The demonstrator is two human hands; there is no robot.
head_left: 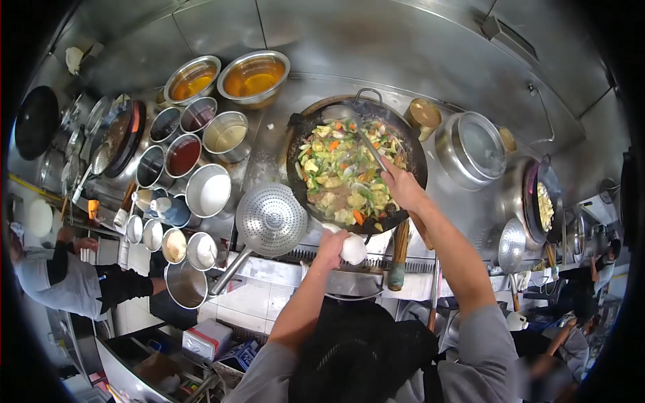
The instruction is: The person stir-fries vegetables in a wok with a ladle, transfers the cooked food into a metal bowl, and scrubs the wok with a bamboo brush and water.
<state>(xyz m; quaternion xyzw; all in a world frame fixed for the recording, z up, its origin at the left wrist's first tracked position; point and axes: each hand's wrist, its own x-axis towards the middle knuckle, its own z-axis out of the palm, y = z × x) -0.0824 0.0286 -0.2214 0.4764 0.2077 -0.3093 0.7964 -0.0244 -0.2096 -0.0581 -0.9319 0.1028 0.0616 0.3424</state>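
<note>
A large black wok [414,134] holds chopped vegetables [339,171], with orange carrot pieces, green pieces and pale chunks. My right hand [403,185] is closed around the handle of a ladle [370,148], whose bowl rests inside the wok at the far left side. At the wok's near rim, my left hand [331,247] is closed on a folded white cloth [353,249]. The cloth hides whether there is a wok handle beneath it. Just left of the wok lies a perforated metal strainer [272,218], its handle pointing toward me.
Metal seasoning pots [208,191] crowd the left side. Two bowls of orange liquid [254,80] stand behind them. A bamboo brush [399,255] lies at the counter's front edge. Right of the wok are a lidded steel pot [474,148] and another wok [552,181]. Other people stand at both sides.
</note>
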